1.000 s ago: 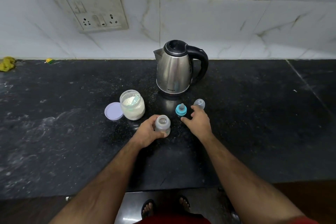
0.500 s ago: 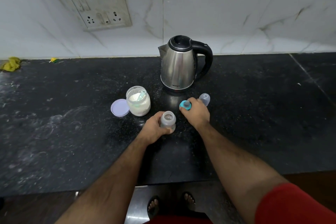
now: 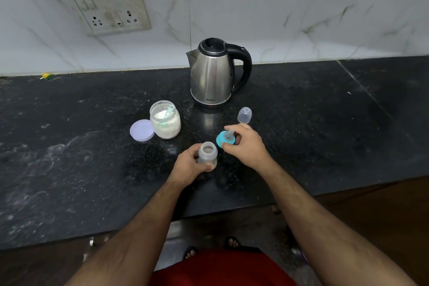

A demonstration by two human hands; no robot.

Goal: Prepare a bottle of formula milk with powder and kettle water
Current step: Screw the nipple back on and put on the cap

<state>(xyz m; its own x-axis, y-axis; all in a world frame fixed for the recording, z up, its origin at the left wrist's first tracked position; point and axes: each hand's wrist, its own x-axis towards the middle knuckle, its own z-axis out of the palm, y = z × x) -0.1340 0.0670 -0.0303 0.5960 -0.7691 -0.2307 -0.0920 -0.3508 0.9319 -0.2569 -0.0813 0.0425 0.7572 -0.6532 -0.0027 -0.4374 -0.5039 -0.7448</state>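
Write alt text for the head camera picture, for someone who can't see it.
A person's left hand holds an open baby bottle upright on a black counter while the right hand holds its teal teat ring beside it. Behind stand a steel kettle, an open powder jar and a clear cap.

On the black counter [image 3: 301, 123], the left hand [image 3: 188, 167] wraps the open bottle [image 3: 207, 155], while the right hand [image 3: 246, 144] pinches the teal nipple ring [image 3: 224, 139] just beyond the bottle, kettle [image 3: 213, 74] farther past its fingertips.
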